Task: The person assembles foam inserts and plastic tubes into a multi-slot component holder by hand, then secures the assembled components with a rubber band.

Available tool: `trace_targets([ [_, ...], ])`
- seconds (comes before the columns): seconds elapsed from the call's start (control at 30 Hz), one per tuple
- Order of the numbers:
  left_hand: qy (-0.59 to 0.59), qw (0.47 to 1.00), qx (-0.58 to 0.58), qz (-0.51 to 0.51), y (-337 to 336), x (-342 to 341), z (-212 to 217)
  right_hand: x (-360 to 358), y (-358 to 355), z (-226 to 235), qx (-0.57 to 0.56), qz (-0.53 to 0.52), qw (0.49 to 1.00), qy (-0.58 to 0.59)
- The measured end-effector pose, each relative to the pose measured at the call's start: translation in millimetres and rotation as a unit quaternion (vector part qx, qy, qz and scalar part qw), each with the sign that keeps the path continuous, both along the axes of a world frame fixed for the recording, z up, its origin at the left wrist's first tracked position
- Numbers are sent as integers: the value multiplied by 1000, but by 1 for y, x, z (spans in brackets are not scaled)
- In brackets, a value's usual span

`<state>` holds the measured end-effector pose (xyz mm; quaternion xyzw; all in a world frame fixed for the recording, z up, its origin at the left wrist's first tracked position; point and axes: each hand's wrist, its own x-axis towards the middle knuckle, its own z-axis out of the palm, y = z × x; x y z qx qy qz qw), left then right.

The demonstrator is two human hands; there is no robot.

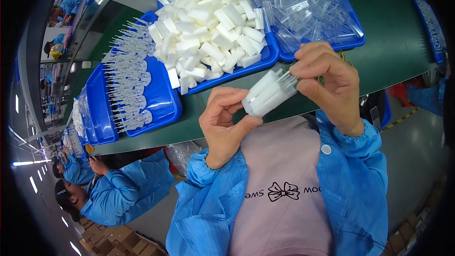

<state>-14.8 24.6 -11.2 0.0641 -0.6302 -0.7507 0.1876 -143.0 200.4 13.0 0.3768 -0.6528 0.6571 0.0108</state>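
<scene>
The green worktop [393, 59] carries a blue tray [269, 53], heaped with white foam blocks [204, 23]. In front of this tray, the right hand [334, 78] and the left hand [220, 123] hold 1 tilted assembly [268, 95]. It looks mostly white and blocky, with thin clear prongs [287, 81] at its upper end. Left fingers [252, 122] grip the lower end; right fingers [308, 68] pinch the prongs.

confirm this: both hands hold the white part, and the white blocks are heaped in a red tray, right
One slip: in the head view, the white blocks are heaped in a blue tray, not a red one. The left hand and right hand do both hold the white part.
</scene>
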Motion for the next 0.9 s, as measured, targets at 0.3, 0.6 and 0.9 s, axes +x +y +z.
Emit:
trace_targets([
  [0.3, 21, 1000, 0, 6, 3, 3, 5, 16, -6, 8, -6, -12, 1000, 7],
  [0.6, 19, 1000, -1, 16, 3, 3, 4, 19, -12, 10, 18, -9, 1000, 4],
  [0.9, -27, 987, 156, 15, -4, -12, -14, -42, -35, -16, 68, -5, 996, 61],
])
